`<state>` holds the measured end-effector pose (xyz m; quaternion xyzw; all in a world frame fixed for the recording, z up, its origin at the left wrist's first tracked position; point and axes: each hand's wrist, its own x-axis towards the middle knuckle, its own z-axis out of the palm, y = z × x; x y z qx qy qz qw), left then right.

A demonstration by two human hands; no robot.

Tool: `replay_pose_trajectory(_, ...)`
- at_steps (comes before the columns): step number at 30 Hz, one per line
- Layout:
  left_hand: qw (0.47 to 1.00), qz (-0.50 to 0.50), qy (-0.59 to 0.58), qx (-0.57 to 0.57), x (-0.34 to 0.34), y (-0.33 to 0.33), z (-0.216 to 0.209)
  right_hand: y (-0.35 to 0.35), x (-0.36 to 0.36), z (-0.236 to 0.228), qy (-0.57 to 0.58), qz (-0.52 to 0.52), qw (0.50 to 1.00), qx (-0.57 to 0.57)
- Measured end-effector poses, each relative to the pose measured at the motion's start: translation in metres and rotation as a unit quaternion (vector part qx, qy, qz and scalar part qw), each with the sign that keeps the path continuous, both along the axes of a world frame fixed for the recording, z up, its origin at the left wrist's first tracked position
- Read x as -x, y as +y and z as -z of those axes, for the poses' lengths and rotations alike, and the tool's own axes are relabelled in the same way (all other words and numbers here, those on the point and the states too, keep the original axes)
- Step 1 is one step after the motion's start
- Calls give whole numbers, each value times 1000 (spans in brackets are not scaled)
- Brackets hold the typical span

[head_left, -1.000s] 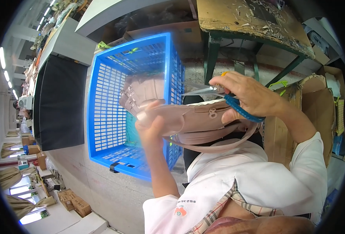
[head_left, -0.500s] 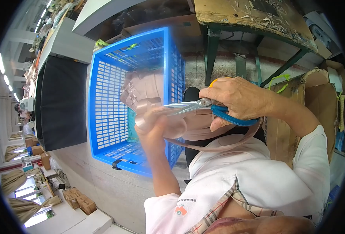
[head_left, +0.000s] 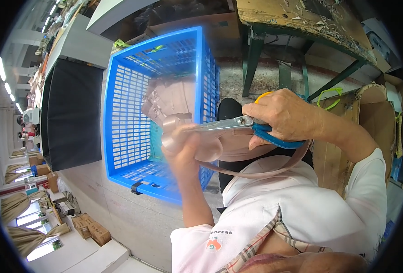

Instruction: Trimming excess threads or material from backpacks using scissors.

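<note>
My right hand [head_left: 285, 116] is closed on a pair of scissors [head_left: 224, 124] with a yellow upper handle loop and a blue lower one. The metal blades point left, and their tips end at my left hand. Blurred by motion, my left hand [head_left: 183, 152] is closed on a shiny pinkish-beige strip [head_left: 176, 119] that bulges around the fingers. A long loop of similar strip [head_left: 256, 174] hangs from the left hand across my lap and up toward the right wrist. More pinkish-beige material lies over my lap beneath the scissors.
A blue plastic crate [head_left: 190, 43] stands left of my lap, with folded pinkish-beige pieces [head_left: 172, 95] inside. Beyond it is a black fabric-covered box [head_left: 74, 118]. A worn table [head_left: 292, 16] with green legs stands ahead; cardboard boxes [head_left: 333, 154] sit at my right.
The whole view has shifted slightly. Both hands and the scissors sit a little further right in the picture. Each hand keeps its grip, and the blades look less blurred.
</note>
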<state>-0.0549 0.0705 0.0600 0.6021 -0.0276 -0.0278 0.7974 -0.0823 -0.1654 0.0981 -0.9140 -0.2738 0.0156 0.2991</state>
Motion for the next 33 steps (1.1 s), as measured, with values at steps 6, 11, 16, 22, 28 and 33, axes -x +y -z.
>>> replay_pose_trajectory(6, 1000, 9, -13, -7, 4, 0, 2, 9, -8, -6, -66, -1, 998, -9)
replay_pose_trajectory(11, 1000, 21, -8, 12, 3, -2, 3, 8, -7, -5, -10, -10, 1000, 20)
replay_pose_trajectory(16, 1000, 21, 5, 8, 4, 0, 2, 9, -9, -8, -17, -18, 999, 26)
replay_pose_trajectory(22, 999, 36, 16, 17, 9, -7, -2, 15, -12, -12, -87, -20, 996, 11)
replay_pose_trajectory(28, 999, 28, 16, 16, 10, -7, 1, 16, -13, -9, -10, -30, 999, 44)
replay_pose_trajectory(33, 999, 23, 34, 26, 7, -5, 5, 18, -11, -5, -30, -17, 998, 44)
